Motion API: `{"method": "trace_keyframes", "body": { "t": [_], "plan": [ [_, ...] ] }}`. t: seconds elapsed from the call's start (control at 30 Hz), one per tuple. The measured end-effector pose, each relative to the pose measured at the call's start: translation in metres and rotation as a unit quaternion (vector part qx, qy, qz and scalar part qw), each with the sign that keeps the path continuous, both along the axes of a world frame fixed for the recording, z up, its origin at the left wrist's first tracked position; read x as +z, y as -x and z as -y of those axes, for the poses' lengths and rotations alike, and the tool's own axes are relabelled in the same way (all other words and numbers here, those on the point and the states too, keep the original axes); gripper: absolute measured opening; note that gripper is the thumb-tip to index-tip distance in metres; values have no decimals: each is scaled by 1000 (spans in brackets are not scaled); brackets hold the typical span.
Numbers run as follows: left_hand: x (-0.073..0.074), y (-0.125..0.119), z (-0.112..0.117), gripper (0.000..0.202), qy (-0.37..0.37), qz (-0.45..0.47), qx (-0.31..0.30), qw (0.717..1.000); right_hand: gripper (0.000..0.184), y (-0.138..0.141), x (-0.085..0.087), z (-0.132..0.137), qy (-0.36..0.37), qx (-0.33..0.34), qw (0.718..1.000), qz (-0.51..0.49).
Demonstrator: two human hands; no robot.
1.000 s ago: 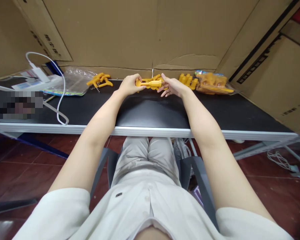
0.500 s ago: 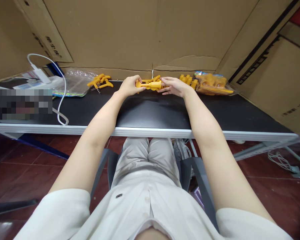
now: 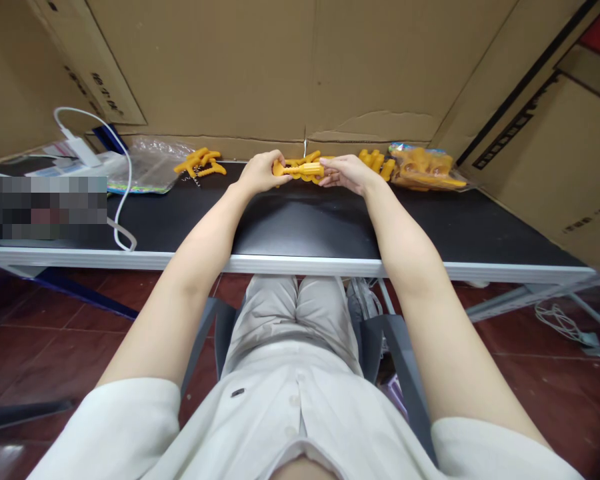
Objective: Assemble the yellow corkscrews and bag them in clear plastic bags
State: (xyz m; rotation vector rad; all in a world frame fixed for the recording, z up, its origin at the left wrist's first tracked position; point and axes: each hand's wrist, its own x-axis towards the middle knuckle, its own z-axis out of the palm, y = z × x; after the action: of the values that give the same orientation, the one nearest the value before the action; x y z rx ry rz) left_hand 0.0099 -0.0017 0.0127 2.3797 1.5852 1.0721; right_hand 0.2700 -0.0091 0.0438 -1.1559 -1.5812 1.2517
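My left hand [image 3: 260, 172] pinches the rounded left end of a long yellow plastic part [image 3: 305, 170] between thumb and fingers. The part lies crosswise, with a narrow knobbly stretch in its middle and a thicker ribbed cylinder on the right. Around that right end close the thumb and fingertips of my right hand [image 3: 347, 173]. More yellow pieces [image 3: 310, 157] lie just behind it, partly covered by the held part and my hands. Left of my left hand sit several yellow handles [image 3: 200, 160], with metal corkscrew spirals showing among them.
Beyond my right hand stand yellow ribbed pieces [image 3: 375, 160] beside a clear bag [image 3: 425, 167] of yellow parts. Clear plastic bags [image 3: 150, 170] and a white cable [image 3: 130, 180] lie on the left. A cardboard wall [image 3: 300, 73] backs the black tabletop [image 3: 305, 227].
My right hand's fingers have closed in on the ribbed end of the yellow part. My left hand keeps its pinch almost unmoved.
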Motion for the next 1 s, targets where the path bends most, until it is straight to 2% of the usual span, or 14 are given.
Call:
{"method": "trace_keyframes", "body": {
  "t": [0.2,0.37,0.57,1.0],
  "plan": [
    [4,-4,7,31,15,-9,18,1000,36,0,-3,-7,23,-8,1000,1],
    [3,-4,5,31,8,-7,10,1000,31,0,-3,-10,41,-19,999,-2],
    [0,-1,0,33,4,-17,7,1000,25,3,0,-4,56,-42,997,-13],
    [-2,1,-3,38,-14,-51,8,999,30,6,4,2,77,-53,995,-24]
  ]
}}
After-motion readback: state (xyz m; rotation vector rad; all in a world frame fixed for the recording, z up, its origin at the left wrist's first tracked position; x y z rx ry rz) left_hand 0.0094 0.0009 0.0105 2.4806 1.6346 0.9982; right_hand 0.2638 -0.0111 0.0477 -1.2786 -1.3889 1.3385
